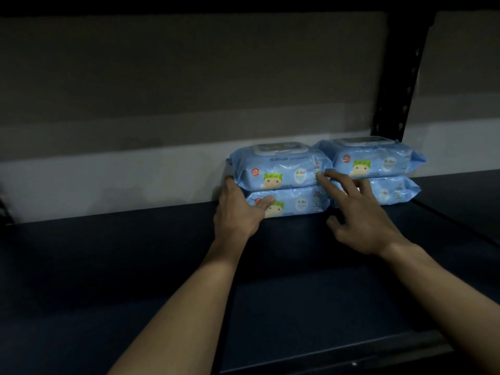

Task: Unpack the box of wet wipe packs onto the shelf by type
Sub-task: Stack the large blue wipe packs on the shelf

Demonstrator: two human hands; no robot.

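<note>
- Lighting: dim throughout; print on the packs is too small and blurred to read beyond a cartoon face and a round red badge.
- Shelf (135, 266): dark board, its near edge and left part lost in shadow; a black perforated upright (400, 85) rises behind the right stack, its top cut off.
- Left stack (281, 182): two blue wet wipe packs, one on the other, at the back of the shelf against the pale wall (108, 180). The left end of both packs is hidden behind the left hand.
- Right stack (378, 171): two packs of the same blue type, touching the left stack on its right side; most of the lower pack's front is covered by the right hand's fingers.
- Left hand (238, 212): arm stretched forward, fingers wrapped round the left end of the left stack, thumb pressed on the front of the lower pack.
- Right hand (362, 220): arm stretched forward, fingers spread and nearly straight, fingertips touching the seam where the left stack meets the right stack; it grips nothing.
</note>
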